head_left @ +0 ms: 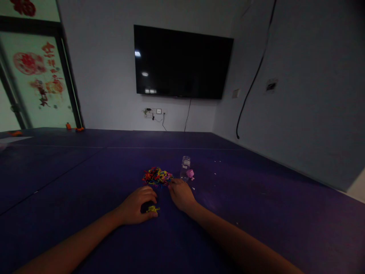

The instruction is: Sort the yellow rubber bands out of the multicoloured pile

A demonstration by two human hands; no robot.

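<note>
On the purple surface (211, 213), steady the left hand (136, 205), part-curled round yellow strands; can't tell if gripped. Tease lightly with the right hand (181, 195) at the colourful pile's (156, 176) right edge, grip hidden. Avoid knocking the clear jar (185, 166), far right of the pile, contents unclear, beside the pink piece (190, 173).

Got a tangled multicolour pile (155, 176) mid-frame on the purple surface (85, 171), plus a clear bottle (185, 163) and pink lump (190, 173) just right.
</note>
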